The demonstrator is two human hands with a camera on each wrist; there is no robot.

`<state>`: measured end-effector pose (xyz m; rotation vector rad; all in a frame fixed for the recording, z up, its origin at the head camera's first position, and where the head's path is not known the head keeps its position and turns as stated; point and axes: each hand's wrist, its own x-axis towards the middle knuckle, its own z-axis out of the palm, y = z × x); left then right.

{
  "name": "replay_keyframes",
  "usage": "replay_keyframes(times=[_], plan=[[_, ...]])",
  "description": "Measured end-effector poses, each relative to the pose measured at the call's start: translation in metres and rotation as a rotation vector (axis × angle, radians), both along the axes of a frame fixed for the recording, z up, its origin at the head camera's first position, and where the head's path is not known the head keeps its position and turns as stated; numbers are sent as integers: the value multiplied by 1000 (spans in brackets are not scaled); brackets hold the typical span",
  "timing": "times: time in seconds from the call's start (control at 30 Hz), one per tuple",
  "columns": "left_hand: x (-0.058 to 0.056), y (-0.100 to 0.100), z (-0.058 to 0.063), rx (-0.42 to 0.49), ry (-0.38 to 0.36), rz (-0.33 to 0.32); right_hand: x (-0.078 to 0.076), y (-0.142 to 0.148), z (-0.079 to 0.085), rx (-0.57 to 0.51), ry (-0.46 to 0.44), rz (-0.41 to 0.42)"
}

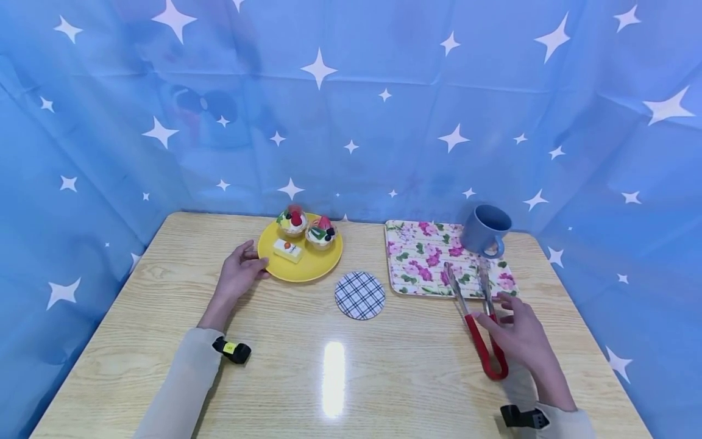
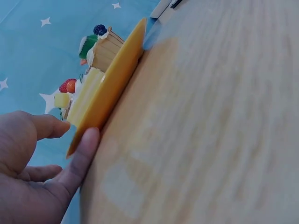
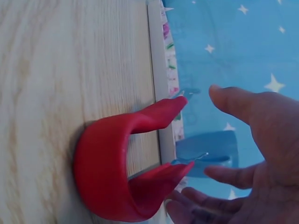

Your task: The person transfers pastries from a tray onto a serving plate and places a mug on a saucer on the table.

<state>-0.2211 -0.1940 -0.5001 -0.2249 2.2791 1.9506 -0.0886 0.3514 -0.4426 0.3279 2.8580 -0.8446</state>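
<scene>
At the left rim of a yellow plate, my left hand has its thumb against the edge and its fingers spread loosely beside it. The plate bears two fruit-topped tarts and a small piece of cake. On the right lie metal tongs with a red handle, their arms apart and their tips over the flowered tray. My right hand hovers around the tongs' right side, thumb and fingers spread, with nothing gripped. In the right wrist view the red handle stands between the table and the hand.
A blue mug stands on the tray's back right part. Between plate and tray lies a round checked coaster. A blue starred curtain closes off the back and sides of the wooden table.
</scene>
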Motion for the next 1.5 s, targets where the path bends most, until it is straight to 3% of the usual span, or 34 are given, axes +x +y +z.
replay_keyframes(times=[0.2, 0.4, 0.93, 1.3, 1.5], plan=[[2, 3, 8, -70, -11, 11, 0, 1, 1, -7, 47, 24], [11, 3, 17, -185, 8, -6, -1, 3, 1, -28, 105, 54], [31, 5, 30, -375, 152, -30, -7, 11, 6, -65, 202, 87], [42, 16, 34, -413, 331, -76, -15, 14, 9, -100, 221, 103], [46, 22, 35, -449, 374, -125, -20, 16, 11, -103, 257, 96]])
